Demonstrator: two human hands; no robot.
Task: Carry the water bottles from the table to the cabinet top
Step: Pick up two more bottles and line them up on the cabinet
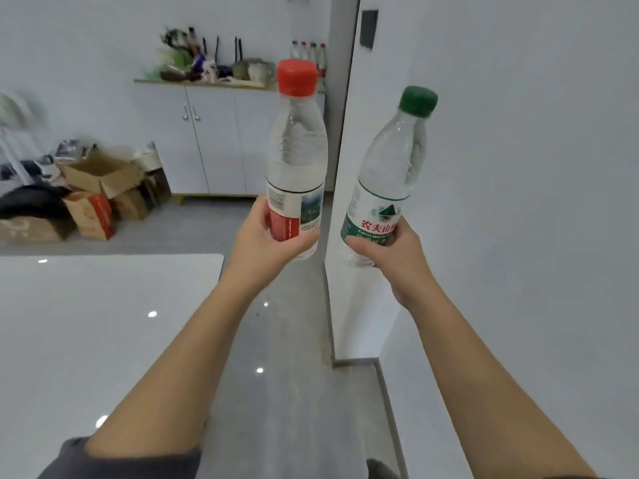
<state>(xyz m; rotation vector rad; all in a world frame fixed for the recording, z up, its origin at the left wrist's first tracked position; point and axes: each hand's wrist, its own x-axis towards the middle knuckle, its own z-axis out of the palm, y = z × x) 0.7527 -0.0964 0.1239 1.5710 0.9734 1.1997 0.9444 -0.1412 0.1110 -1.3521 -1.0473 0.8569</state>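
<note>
My left hand (pixel 268 238) grips a clear water bottle with a red cap and red label (pixel 295 146) near its base, held upright in mid-air. A second clear bottle with a green cap and green label (pixel 390 171) leans slightly right in my right hand (pixel 397 252), which holds its lower part. Far ahead stands the white cabinet (pixel 221 140); on its top at the right end stand several red-capped bottles (pixel 309 53). The glossy white table (pixel 103 333) lies at the lower left, beside my left forearm.
Clutter of bags, bowls and dark antennas covers the left part of the cabinet top (pixel 200 65). Open cardboard boxes (pixel 100 195) and dark bags sit on the floor at the left. A white wall corner (pixel 340 202) juts out on the right, beside a grey floor passage (pixel 276 340).
</note>
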